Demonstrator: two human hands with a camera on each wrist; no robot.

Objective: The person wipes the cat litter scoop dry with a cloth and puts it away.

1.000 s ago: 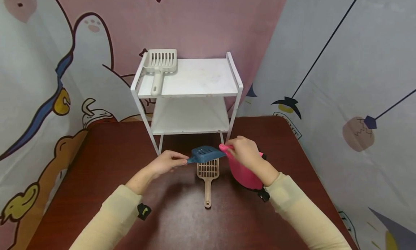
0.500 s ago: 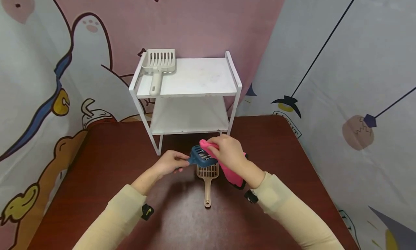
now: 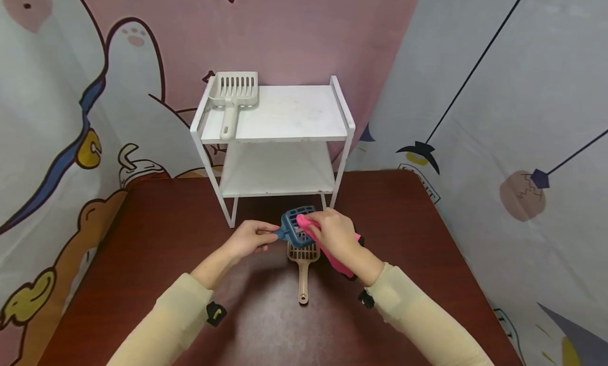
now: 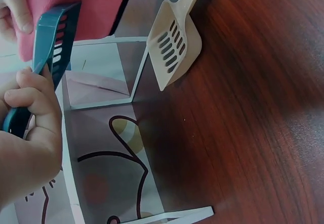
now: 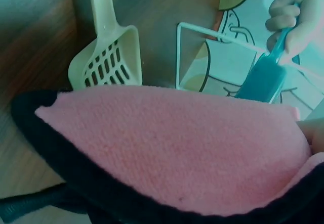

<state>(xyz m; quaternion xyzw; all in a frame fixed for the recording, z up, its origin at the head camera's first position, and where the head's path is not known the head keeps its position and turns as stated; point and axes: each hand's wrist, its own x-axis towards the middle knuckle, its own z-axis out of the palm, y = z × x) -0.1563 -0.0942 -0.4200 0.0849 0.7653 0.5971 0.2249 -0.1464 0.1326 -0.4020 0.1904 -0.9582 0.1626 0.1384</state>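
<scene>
My left hand [image 3: 249, 240] grips the handle of a blue slotted litter scoop [image 3: 291, 226], held above the table. Against the scoop's slotted head, my right hand [image 3: 338, 233] holds a pink fleecy cloth [image 3: 338, 263] with black edging. Its fingers pinch a fold of the cloth over the slots. In the left wrist view the cloth [image 4: 93, 16] lies behind the blue scoop [image 4: 46, 34]. The cloth [image 5: 167, 148] fills much of the right wrist view and hides most of my right hand. Beneath the blue scoop, a tan litter scoop [image 3: 303, 279] lies on the table, its head partly covered.
A white two-tier shelf [image 3: 299, 112] stands at the back of the brown table [image 3: 266, 324]. On its top left lies a white litter scoop [image 3: 230, 115], handle toward me. Patterned cloth walls [image 3: 304, 33] close in the back and both sides.
My right hand has moved left with the cloth, from the scoop's right edge onto its slotted head. The blue scoop has turned in my left hand, its head now tipped up more.
</scene>
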